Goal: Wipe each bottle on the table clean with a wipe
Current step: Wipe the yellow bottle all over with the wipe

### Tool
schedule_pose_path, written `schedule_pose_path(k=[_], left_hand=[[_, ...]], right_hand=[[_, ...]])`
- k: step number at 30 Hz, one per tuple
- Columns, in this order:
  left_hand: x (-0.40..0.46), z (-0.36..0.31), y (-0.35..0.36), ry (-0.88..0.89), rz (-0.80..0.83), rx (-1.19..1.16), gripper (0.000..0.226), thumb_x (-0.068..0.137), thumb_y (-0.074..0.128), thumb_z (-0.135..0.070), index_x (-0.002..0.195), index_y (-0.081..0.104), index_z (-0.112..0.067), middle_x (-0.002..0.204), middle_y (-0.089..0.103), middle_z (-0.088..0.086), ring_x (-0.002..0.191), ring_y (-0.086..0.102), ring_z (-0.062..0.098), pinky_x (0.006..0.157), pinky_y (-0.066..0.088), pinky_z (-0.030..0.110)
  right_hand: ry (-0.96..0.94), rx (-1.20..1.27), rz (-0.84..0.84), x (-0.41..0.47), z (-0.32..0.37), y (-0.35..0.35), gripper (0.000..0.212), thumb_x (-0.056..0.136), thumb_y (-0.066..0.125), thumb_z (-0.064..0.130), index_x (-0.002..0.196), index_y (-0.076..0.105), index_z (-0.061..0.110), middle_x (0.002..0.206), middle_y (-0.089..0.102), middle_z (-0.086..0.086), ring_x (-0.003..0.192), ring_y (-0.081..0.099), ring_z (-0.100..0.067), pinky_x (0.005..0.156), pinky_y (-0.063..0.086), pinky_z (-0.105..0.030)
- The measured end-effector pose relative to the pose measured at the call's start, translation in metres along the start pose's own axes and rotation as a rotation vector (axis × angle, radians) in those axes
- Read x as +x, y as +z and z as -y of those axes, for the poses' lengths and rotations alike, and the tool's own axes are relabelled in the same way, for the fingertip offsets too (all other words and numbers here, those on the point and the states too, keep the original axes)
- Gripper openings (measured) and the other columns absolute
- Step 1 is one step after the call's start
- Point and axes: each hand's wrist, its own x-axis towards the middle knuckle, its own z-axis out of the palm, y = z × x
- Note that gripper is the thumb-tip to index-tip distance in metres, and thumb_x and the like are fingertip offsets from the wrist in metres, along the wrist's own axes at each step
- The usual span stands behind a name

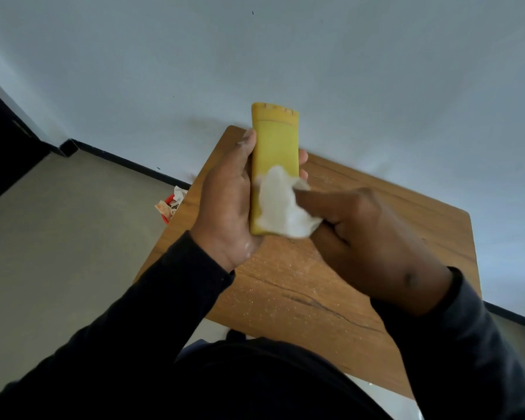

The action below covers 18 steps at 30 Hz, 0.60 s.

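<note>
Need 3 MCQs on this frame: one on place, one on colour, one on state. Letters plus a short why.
1. Where is the wipe?
A. on the floor
B. against the bottle's lower part
C. on the table

2. What colour is the bottle?
A. yellow
B. blue
C. black

3. What is the left hand doing?
A. lying flat on the table
B. hanging idle
C. gripping the bottle

Answers:
1 B: the right hand presses the white wad onto the lower bottle.
2 A: its body is yellow.
3 C: thumb and fingers wrap the bottle above the wooden table.
</note>
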Motion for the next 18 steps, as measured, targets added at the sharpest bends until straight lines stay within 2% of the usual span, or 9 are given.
schedule_pose_path(k=[2, 6, 8, 10, 12, 13, 16, 18], left_hand=[[0.001, 0.000, -0.001, 0.026, -0.006, -0.003, 0.050, 0.106, 0.037, -0.042, 0.131, 0.057, -0.004, 0.102, 0.071, 0.018, 0.084, 0.069, 0.025, 0.076, 0.057, 0.038], [0.002, -0.001, -0.005, -0.034, 0.021, 0.011, 0.058, 0.105, 0.036, -0.045, 0.140, 0.051, 0.000, 0.106, 0.069, 0.018, 0.082, 0.065, 0.025, 0.074, 0.054, 0.037], [0.003, 0.001, -0.007, -0.059, 0.070, 0.016, 0.054, 0.106, 0.033, -0.043, 0.132, 0.056, -0.001, 0.102, 0.072, 0.016, 0.082, 0.068, 0.025, 0.076, 0.055, 0.038], [0.004, 0.002, -0.007, -0.040, 0.094, 0.025, 0.047, 0.107, 0.032, -0.039, 0.121, 0.061, -0.005, 0.094, 0.074, 0.012, 0.078, 0.069, 0.024, 0.073, 0.056, 0.037], [0.005, 0.001, -0.007, -0.035, 0.089, 0.024, 0.043, 0.107, 0.033, -0.037, 0.115, 0.063, -0.007, 0.090, 0.074, 0.011, 0.073, 0.068, 0.024, 0.066, 0.057, 0.036], [0.006, -0.001, -0.008, -0.035, 0.086, 0.021, 0.042, 0.107, 0.034, -0.037, 0.114, 0.063, -0.008, 0.089, 0.073, 0.011, 0.072, 0.068, 0.024, 0.064, 0.057, 0.035], [0.010, -0.006, -0.012, -0.049, 0.073, 0.003, 0.045, 0.107, 0.035, -0.038, 0.119, 0.063, -0.006, 0.091, 0.073, 0.012, 0.078, 0.069, 0.023, 0.073, 0.058, 0.035], [0.012, -0.008, -0.014, -0.063, 0.072, 0.003, 0.053, 0.107, 0.033, -0.040, 0.131, 0.057, 0.000, 0.099, 0.072, 0.018, 0.081, 0.068, 0.026, 0.075, 0.058, 0.036]], right_hand=[[0.066, -0.026, -0.033, -0.001, -0.007, -0.004, 0.036, 0.090, 0.033, 0.029, 0.104, 0.066, 0.024, 0.058, 0.059, 0.004, 0.044, 0.055, -0.014, 0.041, 0.043, -0.035], [-0.019, 0.068, 0.144, -0.010, 0.001, -0.001, 0.037, 0.093, 0.037, 0.028, 0.110, 0.069, 0.022, 0.060, 0.053, 0.010, 0.043, 0.045, -0.009, 0.042, 0.037, -0.031], [0.012, 0.042, 0.078, -0.004, -0.004, 0.000, 0.038, 0.094, 0.037, 0.029, 0.114, 0.069, 0.024, 0.064, 0.060, 0.008, 0.045, 0.052, -0.007, 0.045, 0.041, -0.030], [0.114, 0.043, -0.052, 0.006, -0.019, -0.005, 0.032, 0.095, 0.037, 0.029, 0.103, 0.067, 0.030, 0.068, 0.067, -0.002, 0.051, 0.063, -0.019, 0.051, 0.049, -0.037], [0.151, 0.027, -0.100, 0.013, -0.032, -0.012, 0.025, 0.094, 0.040, 0.022, 0.092, 0.063, 0.032, 0.069, 0.066, -0.005, 0.053, 0.064, -0.024, 0.053, 0.049, -0.041], [0.153, 0.011, -0.095, 0.014, -0.035, -0.013, 0.025, 0.093, 0.041, 0.020, 0.093, 0.063, 0.031, 0.069, 0.065, -0.005, 0.052, 0.063, -0.023, 0.052, 0.049, -0.041], [0.094, 0.022, -0.004, 0.006, -0.028, -0.004, 0.032, 0.092, 0.043, 0.019, 0.112, 0.067, 0.027, 0.066, 0.064, -0.003, 0.049, 0.060, -0.017, 0.049, 0.047, -0.039], [0.022, 0.090, 0.106, -0.004, -0.019, 0.003, 0.032, 0.092, 0.043, 0.019, 0.111, 0.069, 0.022, 0.062, 0.060, -0.001, 0.046, 0.053, -0.017, 0.046, 0.042, -0.038]])
